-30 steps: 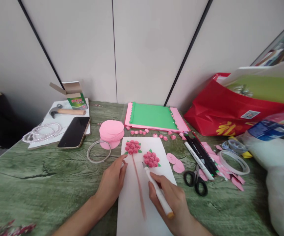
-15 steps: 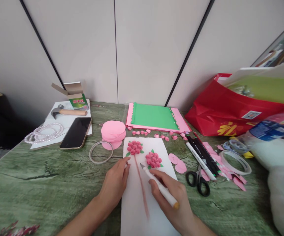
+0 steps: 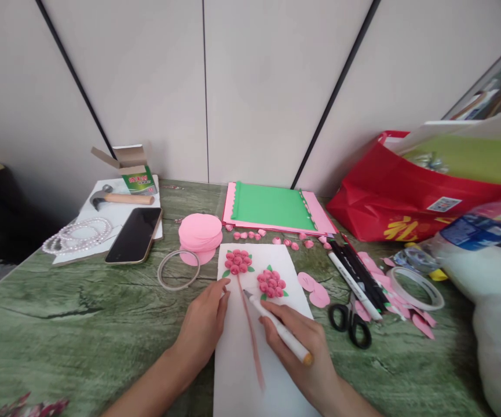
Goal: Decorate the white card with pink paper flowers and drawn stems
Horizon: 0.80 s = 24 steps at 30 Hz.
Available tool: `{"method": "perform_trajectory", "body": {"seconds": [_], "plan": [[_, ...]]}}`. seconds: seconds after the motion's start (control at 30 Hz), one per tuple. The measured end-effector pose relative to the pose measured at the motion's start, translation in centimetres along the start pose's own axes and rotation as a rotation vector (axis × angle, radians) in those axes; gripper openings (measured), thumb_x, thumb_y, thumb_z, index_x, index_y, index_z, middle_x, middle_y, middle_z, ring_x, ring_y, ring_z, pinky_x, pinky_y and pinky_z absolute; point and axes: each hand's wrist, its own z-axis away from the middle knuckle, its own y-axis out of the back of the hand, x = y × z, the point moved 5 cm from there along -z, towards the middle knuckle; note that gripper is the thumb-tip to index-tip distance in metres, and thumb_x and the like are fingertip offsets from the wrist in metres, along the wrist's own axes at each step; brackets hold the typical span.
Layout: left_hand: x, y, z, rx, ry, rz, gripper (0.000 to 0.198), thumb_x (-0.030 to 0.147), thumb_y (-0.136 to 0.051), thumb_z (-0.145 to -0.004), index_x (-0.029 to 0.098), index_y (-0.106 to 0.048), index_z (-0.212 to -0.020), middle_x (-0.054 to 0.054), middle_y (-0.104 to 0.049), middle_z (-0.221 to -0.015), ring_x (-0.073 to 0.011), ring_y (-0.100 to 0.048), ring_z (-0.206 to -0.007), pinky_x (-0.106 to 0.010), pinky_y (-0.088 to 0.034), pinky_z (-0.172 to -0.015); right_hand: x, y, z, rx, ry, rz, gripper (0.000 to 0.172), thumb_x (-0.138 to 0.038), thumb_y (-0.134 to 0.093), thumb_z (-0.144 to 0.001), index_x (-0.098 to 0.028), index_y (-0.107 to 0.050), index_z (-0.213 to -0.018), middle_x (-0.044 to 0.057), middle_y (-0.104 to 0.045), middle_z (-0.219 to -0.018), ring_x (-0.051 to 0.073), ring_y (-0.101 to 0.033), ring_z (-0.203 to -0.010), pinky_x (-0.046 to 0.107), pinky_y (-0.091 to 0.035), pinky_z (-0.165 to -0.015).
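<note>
A white sheet (image 3: pixel 237 370) lies on the green wood-patterned table, with two clusters of pink paper roses (image 3: pixel 238 262) and green leaves near its top. A long brownish-pink line (image 3: pixel 252 336) runs down from the left cluster. In my right hand (image 3: pixel 304 341) is a white marker (image 3: pixel 282 332), its dark tip at the upper part of that line. My left hand (image 3: pixel 204 313) rests along the sheet's left edge, fingers pointing forward and apart, holding nothing.
Left are a phone (image 3: pixel 135 234), hammer (image 3: pixel 124 198), bead string (image 3: pixel 79 234) and tape ring (image 3: pixel 178 270). Behind lie pink circles (image 3: pixel 200 229) and green paper (image 3: pixel 271 205). Right are scissors (image 3: pixel 350 324), pens (image 3: pixel 354 284), another tape roll (image 3: pixel 417 289) and a red bag (image 3: pixel 406 191).
My right hand has moved slightly left with the marker, bringing its tip from beside the line to the line. My left hand is almost unmoved.
</note>
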Motion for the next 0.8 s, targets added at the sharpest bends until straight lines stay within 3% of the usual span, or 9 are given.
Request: {"method": "perform_trajectory", "body": {"seconds": [0.33,0.8], "plan": [[0.1,0.1,-0.1,-0.015,0.005,-0.021,0.026,0.018,-0.038,-0.087,0.017,-0.055,-0.106,-0.008,-0.069,-0.095,-0.0198,-0.067,-0.083,-0.032,-0.055,-0.07,-0.6,0.4,0.1,0.062,-0.011,0.125,0.02,-0.019,-0.05,-0.086,-0.013,-0.061,-0.102,0.008,-0.068,-0.08,0.018,-0.066,-0.071,0.028,-0.056,-0.066],[0.2,0.0,0.1,0.017,-0.042,-0.05,0.026,0.018,-0.036,-0.088,0.014,-0.056,-0.105,-0.01,-0.069,-0.094,-0.0198,-0.067,-0.081,-0.033,-0.056,-0.069,-1.2,-1.0,0.8,0.037,0.15,0.454,0.023,-0.018,-0.043,-0.089,-0.007,-0.056,-0.105,0.008,-0.06,-0.068,0.017,-0.061,-0.058,0.029,-0.055,-0.055]]}}
